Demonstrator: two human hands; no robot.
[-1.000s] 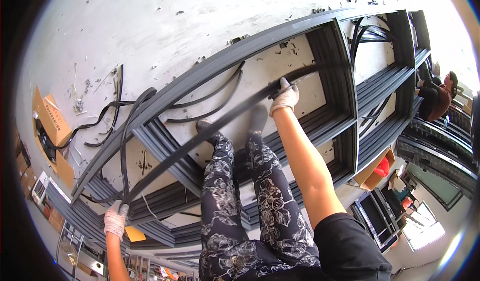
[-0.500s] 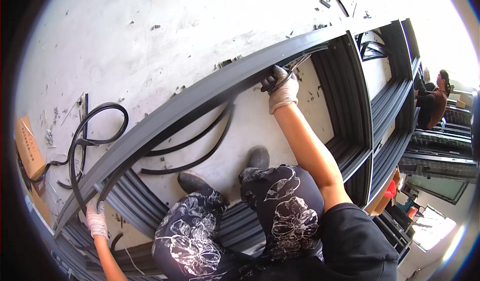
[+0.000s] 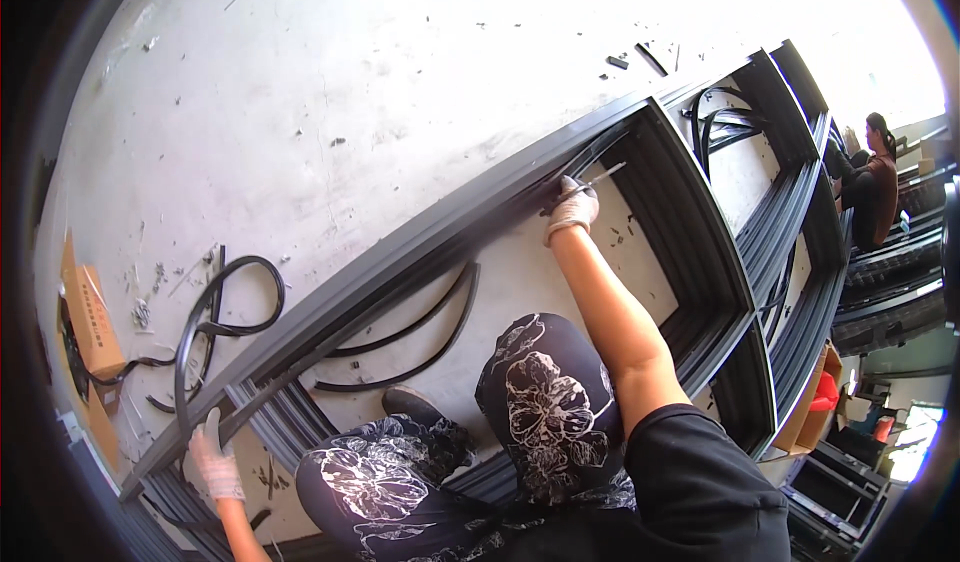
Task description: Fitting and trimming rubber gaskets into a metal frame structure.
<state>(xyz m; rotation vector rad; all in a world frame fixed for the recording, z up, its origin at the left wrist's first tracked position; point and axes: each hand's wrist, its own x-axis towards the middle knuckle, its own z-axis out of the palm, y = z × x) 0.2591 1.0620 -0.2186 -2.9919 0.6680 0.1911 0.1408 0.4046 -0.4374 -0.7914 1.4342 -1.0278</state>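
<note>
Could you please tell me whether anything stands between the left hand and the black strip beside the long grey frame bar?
Nothing visible does: the gloved left hand is at the black strip itself, near the lower-left end of the long grey frame bar, with no other object between them.

A pale grey, concrete-like floor is partly covered by stacked dark grey frames of long, ridged profiles, and its surface is seen through their openings. Inside one opening, two curved black flexible strips are laid on it. Small dark offcuts are scattered outside, and a brown cardboard box is set at the left.
</note>
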